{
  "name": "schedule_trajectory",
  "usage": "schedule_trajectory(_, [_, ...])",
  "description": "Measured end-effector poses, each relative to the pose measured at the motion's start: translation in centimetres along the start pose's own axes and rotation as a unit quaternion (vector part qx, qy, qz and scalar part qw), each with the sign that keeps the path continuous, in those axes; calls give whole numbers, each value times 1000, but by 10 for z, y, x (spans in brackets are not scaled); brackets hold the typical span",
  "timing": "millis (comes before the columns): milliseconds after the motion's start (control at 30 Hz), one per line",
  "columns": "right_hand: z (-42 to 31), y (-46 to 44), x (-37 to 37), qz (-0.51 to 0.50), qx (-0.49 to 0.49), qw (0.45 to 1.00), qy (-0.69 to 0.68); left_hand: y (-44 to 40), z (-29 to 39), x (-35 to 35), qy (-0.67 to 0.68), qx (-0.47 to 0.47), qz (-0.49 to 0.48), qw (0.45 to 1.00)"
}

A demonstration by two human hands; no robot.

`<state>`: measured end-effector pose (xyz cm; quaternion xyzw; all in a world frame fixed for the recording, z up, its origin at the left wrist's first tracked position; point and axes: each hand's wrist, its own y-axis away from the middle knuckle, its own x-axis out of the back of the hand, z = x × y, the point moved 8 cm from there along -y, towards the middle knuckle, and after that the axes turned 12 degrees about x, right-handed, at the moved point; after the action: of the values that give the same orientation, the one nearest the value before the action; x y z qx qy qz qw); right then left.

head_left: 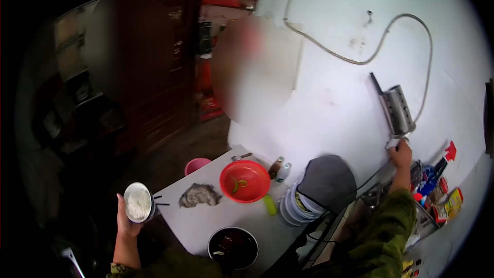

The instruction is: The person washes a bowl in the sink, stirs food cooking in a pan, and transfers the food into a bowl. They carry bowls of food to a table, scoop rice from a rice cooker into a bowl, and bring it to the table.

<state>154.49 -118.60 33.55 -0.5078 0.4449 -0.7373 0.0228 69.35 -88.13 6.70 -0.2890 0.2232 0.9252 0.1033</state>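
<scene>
My left hand (126, 221) is wrapped round a small bowl (150, 207) of white food that looks like rice (138, 204). Two dark chopsticks (161, 204) stick out on the bowl's right side, above the table's left edge. At the far right, my right hand (401, 153) is raised to the wall, its fingers closed at a small pale object just under a perforated metal utensil holder (399, 110). What exactly those fingers grip is too small to make out. A dark-handled utensil (376, 85) stands at the holder's left side.
On the white table (180, 229) are a red basin (247, 185) with green pieces, a dark pot (233, 247), a grey furry-looking heap (199, 195) and two small bottles (279, 170). Stacked bowls (293, 211) stand beside a dark round lid (329, 183). A condiment rack (424, 208) lines the right wall.
</scene>
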Motion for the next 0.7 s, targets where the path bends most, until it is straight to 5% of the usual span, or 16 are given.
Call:
schedule_trajectory(167, [66,-9,-56,80,21,997,5,54,18,84,70,-24,102,992])
schedule_trajectory(467, [45,-14,-57,22,-74,997,24,111,39,185,50,-44,134,989])
schedule_trajectory(600, [44,-10,-49,-3,-53,996,70,104,45,171,46,-69,124,989])
schedule_trajectory(700, [49,10,-47,51,-142,986,66,91,37,162,76,-65,116,988])
